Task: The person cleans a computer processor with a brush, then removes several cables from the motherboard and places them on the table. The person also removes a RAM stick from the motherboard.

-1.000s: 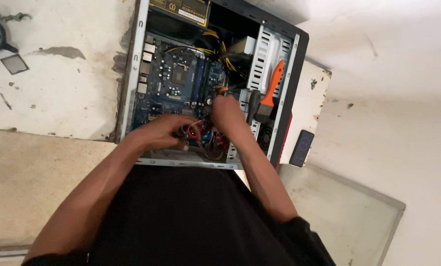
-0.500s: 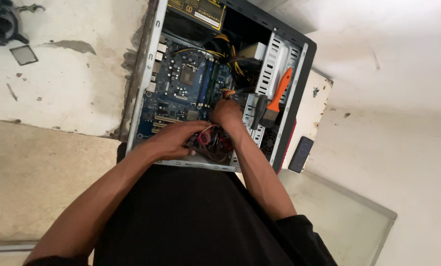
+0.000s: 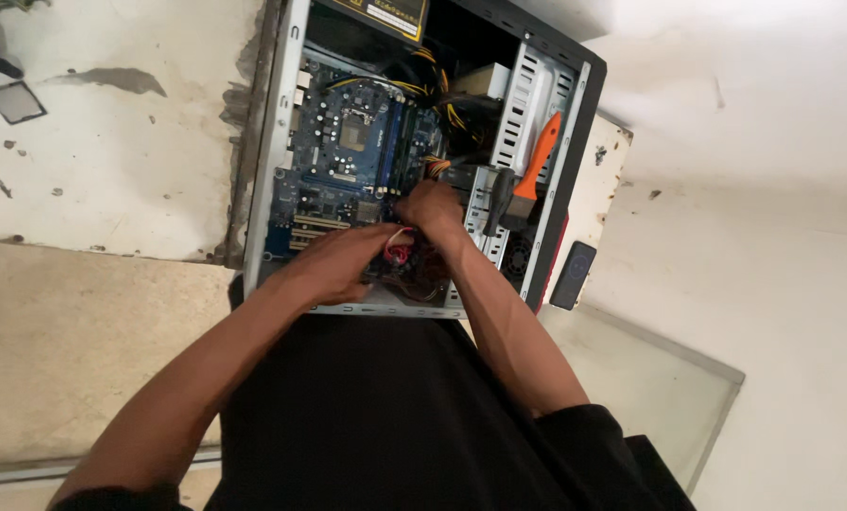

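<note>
An open computer case (image 3: 278,142) lies on its side with a blue motherboard (image 3: 343,161) inside. My left hand (image 3: 343,260) reaches into the near end of the case and pinches red and white cables (image 3: 398,248). Just right of it, my right hand (image 3: 433,206) has its fingers closed among the wires near the board's lower right edge; what it holds is hidden. A screwdriver with an orange and black handle (image 3: 527,175) rests on the drive cage to the right of my hands.
A power supply with yellow cables (image 3: 414,57) fills the far end of the case. A dark phone (image 3: 573,274) lies right of the case. A glass sheet (image 3: 650,378) leans at lower right. A small square chip (image 3: 15,100) lies far left.
The view has shifted, so the case sits further right and up in frame. Both hands stay inside the near end of the case, working among the cables.
</note>
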